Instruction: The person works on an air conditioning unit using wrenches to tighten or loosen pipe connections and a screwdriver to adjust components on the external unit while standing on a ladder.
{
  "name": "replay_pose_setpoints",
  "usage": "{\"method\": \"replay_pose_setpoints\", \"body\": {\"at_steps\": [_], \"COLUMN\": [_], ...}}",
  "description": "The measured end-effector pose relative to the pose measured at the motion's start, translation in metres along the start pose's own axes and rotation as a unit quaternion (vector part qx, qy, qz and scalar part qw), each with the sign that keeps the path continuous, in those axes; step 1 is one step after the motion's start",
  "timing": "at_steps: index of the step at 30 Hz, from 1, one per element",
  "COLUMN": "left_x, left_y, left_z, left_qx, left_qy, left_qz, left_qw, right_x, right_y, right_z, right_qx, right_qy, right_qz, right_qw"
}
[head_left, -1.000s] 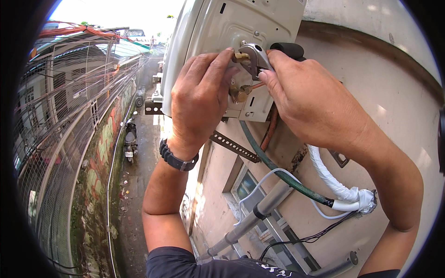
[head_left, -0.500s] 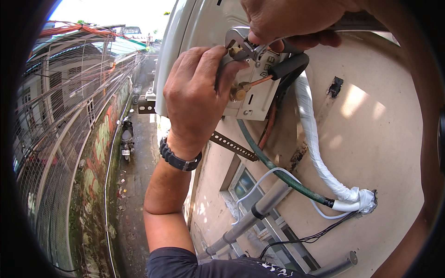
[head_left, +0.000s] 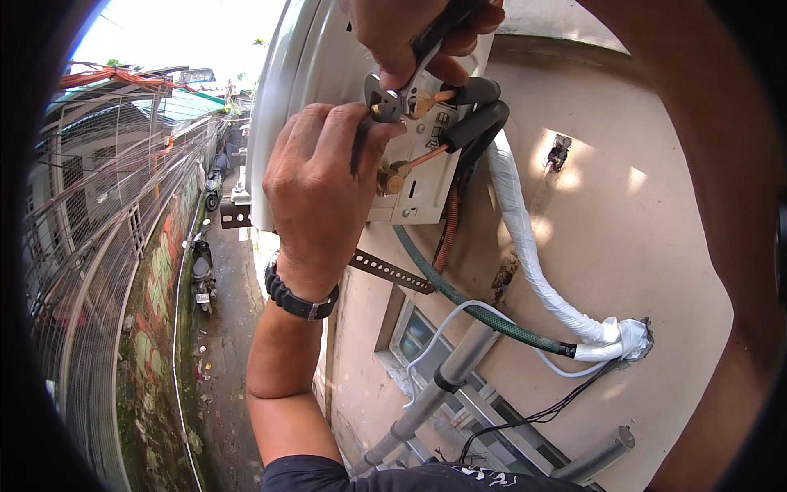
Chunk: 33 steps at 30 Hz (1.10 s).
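My right hand (head_left: 410, 37) is closed round the handle of an adjustable wrench (head_left: 384, 97), its jaws at a brass fitting (head_left: 377, 110) on the side of a white outdoor air-conditioner unit (head_left: 307, 70). Thumb and bent fingers of my left hand (head_left: 320, 176) pinch at the wrench head and partly hide it. Just right of the jaws a brass valve (head_left: 420, 105) joins a copper pipe in black foam insulation (head_left: 477, 90). Below, a second brass valve (head_left: 392, 182) carries another copper pipe (head_left: 426, 156) with black foam (head_left: 475, 127).
A white-wrapped pipe bundle (head_left: 520, 221) and a green hose (head_left: 475, 307) run to a hole in the beige wall. A perforated metal bracket (head_left: 389, 271) supports the unit. Metal tubing (head_left: 443, 385) stands below. Far down at left is an alley with a parked motorcycle (head_left: 202, 275).
My right hand has moved left, and the wrench handle has swung from pointing right to pointing steeply up. More of the upper brass valve shows. The whole view has shifted a little.
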State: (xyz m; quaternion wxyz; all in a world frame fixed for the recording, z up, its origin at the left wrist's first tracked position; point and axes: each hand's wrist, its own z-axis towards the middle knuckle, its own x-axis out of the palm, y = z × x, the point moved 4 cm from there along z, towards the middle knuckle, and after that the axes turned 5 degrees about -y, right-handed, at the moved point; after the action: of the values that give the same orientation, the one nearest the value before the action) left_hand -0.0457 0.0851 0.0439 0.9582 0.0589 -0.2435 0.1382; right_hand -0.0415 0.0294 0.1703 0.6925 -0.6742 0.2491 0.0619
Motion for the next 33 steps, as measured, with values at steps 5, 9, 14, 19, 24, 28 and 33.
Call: {"method": "replay_pose_setpoints", "body": {"at_steps": [5, 9, 14, 19, 24, 28, 33], "left_x": [-0.004, 0.003, -0.008, 0.004, 0.003, -0.010, 0.000], "left_y": [0.007, -0.001, 0.008, 0.000, -0.004, 0.005, 0.002], "left_z": [-0.001, -0.004, 0.002, -0.004, -0.003, 0.003, -0.001], "left_qx": [-0.005, -0.012, -0.011, -0.018, -0.015, 0.000, 0.005], "left_qy": [0.006, 0.002, 0.006, 0.019, 0.013, 0.018, 0.015], "left_qz": [0.007, -0.009, 0.039, 0.011, 0.017, 0.033, 0.014], "left_qw": [1.000, 1.000, 0.999, 1.000, 1.000, 0.999, 1.000], "right_x": [-0.012, -0.013, -0.021, -0.005, -0.013, 0.021, 0.042], "right_y": [-0.001, -0.006, -0.002, -0.006, -0.031, -0.034, -0.033], "right_z": [-0.012, -0.052, -0.086, -0.126, -0.138, -0.137, -0.139], "right_qx": [-0.035, -0.043, -0.040, 0.211, 0.103, 0.031, 0.018], "right_qy": [-0.004, 0.010, -0.131, -0.155, -0.243, -0.518, -0.559], "right_qz": [-0.049, -0.088, -0.069, -0.231, -0.140, -0.206, -0.171], "right_qw": [0.998, 0.995, 0.988, 0.937, 0.954, 0.829, 0.811]}}
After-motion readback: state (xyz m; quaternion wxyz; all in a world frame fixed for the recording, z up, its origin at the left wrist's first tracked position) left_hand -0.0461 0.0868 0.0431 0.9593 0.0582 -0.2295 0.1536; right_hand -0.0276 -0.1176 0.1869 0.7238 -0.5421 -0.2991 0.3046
